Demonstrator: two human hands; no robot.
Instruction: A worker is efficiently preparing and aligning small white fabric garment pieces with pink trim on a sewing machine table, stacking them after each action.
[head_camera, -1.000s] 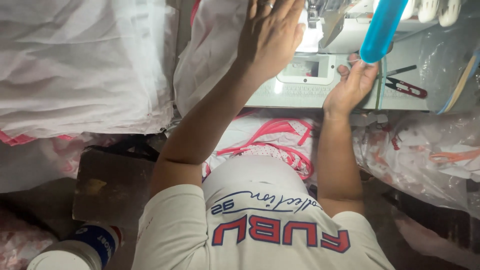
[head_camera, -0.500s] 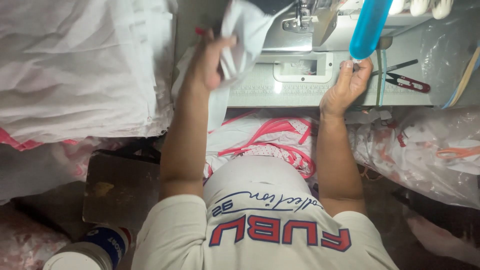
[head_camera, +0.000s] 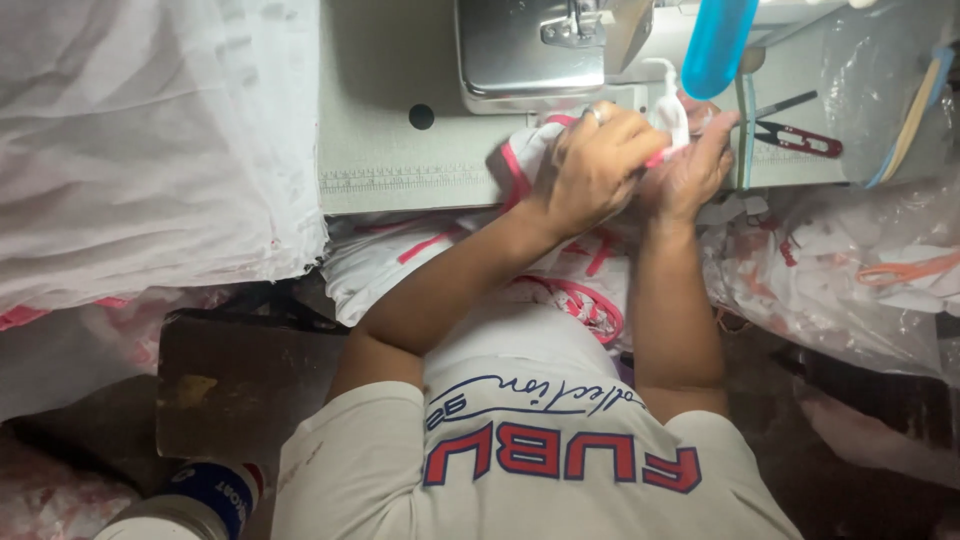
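My left hand and my right hand are close together at the front edge of the sewing table, both gripping a small white fabric piece with pink trim. A ring shows on a left finger. The metal sewing machine head stands just behind my hands. More white and pink fabric lies in my lap below the table edge.
A big pile of white fabric fills the left. A blue tube hangs above my right hand. Red-handled thread snips lie on the table to the right. Clear plastic bags of fabric pieces sit at the right. A bottle stands at the bottom left.
My left hand came down from high on the white cloth at the left and joined my right hand at the table edge. Both now grip the small pink-trimmed piece.
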